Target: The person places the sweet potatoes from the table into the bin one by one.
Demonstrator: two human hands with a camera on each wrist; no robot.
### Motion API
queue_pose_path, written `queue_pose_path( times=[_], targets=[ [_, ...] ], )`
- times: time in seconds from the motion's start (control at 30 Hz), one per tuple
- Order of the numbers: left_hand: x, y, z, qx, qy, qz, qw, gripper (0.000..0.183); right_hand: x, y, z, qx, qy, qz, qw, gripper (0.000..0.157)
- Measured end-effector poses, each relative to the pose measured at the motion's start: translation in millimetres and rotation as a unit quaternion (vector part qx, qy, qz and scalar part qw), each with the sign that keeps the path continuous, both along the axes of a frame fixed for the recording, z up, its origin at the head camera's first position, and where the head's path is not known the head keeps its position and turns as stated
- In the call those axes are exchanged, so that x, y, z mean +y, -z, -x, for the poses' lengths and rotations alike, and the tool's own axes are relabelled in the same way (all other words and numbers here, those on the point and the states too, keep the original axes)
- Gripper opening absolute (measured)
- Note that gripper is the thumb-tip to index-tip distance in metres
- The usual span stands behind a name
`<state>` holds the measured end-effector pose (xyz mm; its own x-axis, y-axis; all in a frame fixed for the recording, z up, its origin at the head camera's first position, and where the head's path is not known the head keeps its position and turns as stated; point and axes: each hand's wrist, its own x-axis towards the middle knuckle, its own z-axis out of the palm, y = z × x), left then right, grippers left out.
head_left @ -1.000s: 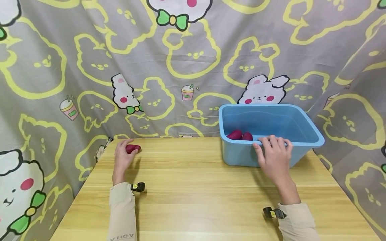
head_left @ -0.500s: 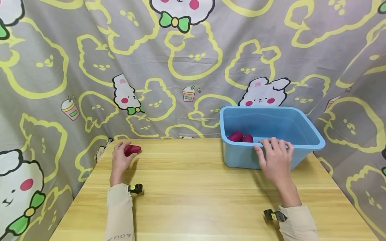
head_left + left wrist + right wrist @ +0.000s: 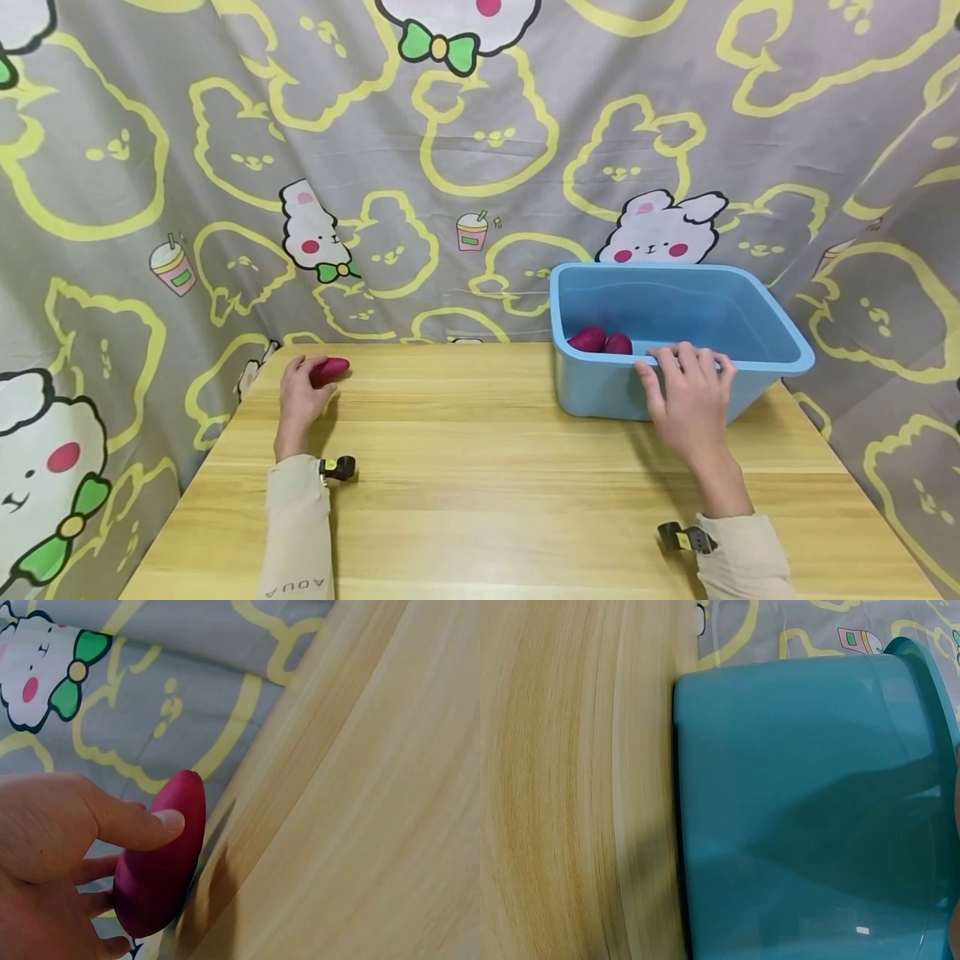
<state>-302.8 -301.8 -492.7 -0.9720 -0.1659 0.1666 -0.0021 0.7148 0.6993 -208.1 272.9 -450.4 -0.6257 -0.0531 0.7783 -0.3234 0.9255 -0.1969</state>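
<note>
A smooth purple-red sweet potato (image 3: 161, 862) is in my left hand (image 3: 302, 404), near the table's far left corner. My thumb presses on one side and the fingers, partly hidden, are on the other. Over on the right, my right hand (image 3: 692, 408) grips the front rim of a blue plastic bin (image 3: 600, 387), fingers hooked over the rim and thumb at the front. Two similar sweet potatoes (image 3: 588, 339) lie inside the bin at its left end. The right wrist view is mostly the bin's outer wall (image 3: 795, 787), with bits of my fingers at the edge.
The wooden table (image 3: 465, 467) spans between my two arms. Behind it and along both sides hangs a grey curtain (image 3: 390, 150) with cartoon prints. The bin stands at the back right, close to the curtain.
My left hand has shifted slightly left, and the sweet potato in it now points a little upward to the right. The right hand stays on the bin's rim.
</note>
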Motion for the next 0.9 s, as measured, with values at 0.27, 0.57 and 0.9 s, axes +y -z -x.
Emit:
queue_pose_path(
  times=[0.27, 0.57, 0.9],
  targets=[
    [1.5, 1.6, -1.4, -0.006, -0.020, 0.012, 0.9997, 0.054, 0.0, -0.2, -0.4, 0.004, 0.002, -0.002, 1.000, 0.051],
    [-0.1, 3.2, -3.9, -0.014, -0.026, 0.011, 0.9995, 0.052, -1.6, -2.1, 0.8, 0.019, -0.001, 0.000, 1.000, 0.057],
    [-3.3, 2.0, -8.7, -0.005, -0.035, -0.015, 0.9993, 0.050, -1.4, -1.9, 0.7, 0.021, -0.002, 0.002, 1.000, 0.056]
  ],
)
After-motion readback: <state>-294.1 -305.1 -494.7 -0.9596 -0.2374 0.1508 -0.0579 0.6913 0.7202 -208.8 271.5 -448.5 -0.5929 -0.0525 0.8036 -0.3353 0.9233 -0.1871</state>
